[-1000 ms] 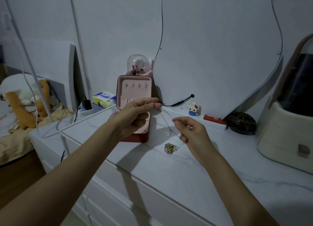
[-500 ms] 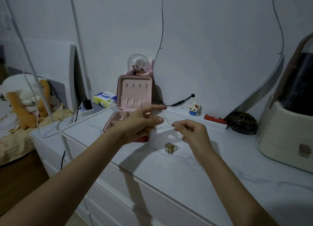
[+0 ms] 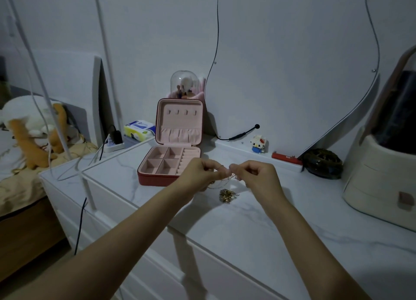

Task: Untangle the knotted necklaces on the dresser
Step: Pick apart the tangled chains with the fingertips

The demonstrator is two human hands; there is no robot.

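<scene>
Pinching thin chain between both hands' fingers.

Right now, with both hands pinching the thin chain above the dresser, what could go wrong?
1. The left hand and right hand pinch the thin chain close together; a hard pull could tighten the knot or snap it.
2. The gold tangle lies right under the slack loop, which might snag it.
3. The light is dim and the chain barely shows, so a grip on the wrong strand seems likely.
</scene>
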